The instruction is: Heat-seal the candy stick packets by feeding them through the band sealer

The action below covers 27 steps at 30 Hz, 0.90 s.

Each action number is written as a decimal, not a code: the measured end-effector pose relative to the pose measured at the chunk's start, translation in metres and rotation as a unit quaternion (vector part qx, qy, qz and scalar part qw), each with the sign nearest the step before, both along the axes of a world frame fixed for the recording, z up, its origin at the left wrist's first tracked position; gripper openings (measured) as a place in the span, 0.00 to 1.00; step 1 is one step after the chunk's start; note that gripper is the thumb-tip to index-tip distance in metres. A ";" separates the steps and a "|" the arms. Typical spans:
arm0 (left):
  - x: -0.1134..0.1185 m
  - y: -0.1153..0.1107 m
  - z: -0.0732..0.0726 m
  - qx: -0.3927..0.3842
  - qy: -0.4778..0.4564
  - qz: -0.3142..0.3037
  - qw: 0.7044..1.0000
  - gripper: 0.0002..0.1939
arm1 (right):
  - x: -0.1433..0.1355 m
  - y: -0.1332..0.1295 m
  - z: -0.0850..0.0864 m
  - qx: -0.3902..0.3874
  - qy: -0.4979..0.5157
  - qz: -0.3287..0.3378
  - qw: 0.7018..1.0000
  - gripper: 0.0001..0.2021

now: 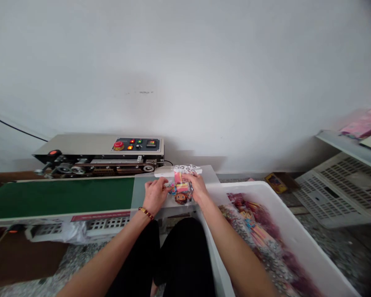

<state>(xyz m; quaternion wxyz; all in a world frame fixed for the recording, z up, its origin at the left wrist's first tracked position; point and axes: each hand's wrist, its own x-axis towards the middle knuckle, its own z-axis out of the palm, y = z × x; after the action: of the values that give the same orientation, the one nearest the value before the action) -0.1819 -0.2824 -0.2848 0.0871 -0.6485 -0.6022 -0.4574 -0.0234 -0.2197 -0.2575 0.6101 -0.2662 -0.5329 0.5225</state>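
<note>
My left hand (155,194), with a beaded bracelet (146,213) on its wrist, pinches the left side of a small clear plastic packet (181,189). The packet has a cartoon print and pink and yellow stick-like contents; a row of round silvery pieces shows near its top. My right hand (198,186) is closed on the packet's right side. Both hands are over a pale plate (206,172) at the right end of the green conveyor belt (62,197). Some of the fingertips are hidden by the packet and blur.
A band sealing machine (83,144) with a lit control panel (136,144) stands behind the belt, against the wall. To my right, a white tub (299,225) holds many similar packets (253,227). White crates (343,185) stand under a shelf (349,142) at far right.
</note>
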 end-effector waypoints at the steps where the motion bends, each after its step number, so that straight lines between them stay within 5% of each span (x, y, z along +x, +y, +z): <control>1: 0.000 -0.001 -0.003 0.002 -0.010 0.024 1.000 0.05 | 0.002 0.004 0.002 0.004 -0.017 -0.019 1.000 0.17; 9: -0.018 -0.011 -0.019 -0.025 -0.011 0.212 0.977 0.12 | 0.017 0.026 0.016 0.054 -0.225 -0.189 0.954 0.09; 12: -0.029 -0.014 -0.022 -0.018 0.021 0.235 0.972 0.18 | 0.015 0.022 0.013 0.086 -0.363 -0.267 0.888 0.08; 15: -0.040 -0.008 -0.018 0.013 0.103 0.155 0.982 0.17 | 0.010 0.022 0.004 0.124 -0.497 -0.351 0.784 0.23; 19: -0.047 0.009 -0.010 0.019 0.258 -0.034 0.965 0.20 | 0.004 0.025 -0.008 0.155 -0.504 -0.412 0.743 0.38; 23: -0.046 0.021 -0.013 0.054 0.273 -0.003 0.961 0.21 | 0.007 0.018 -0.012 0.246 -0.549 -0.399 0.692 0.30; 27: -0.046 0.022 -0.021 0.061 0.237 0.052 0.968 0.22 | 0.012 0.002 -0.014 0.419 -0.601 -0.275 0.622 0.20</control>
<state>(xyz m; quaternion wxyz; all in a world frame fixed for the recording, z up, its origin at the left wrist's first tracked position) -0.2283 -0.2604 -0.3056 0.2911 -0.6995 -0.5682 -0.3212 -0.0111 -0.2174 -0.2714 0.3149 -0.3704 -0.8441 -0.2262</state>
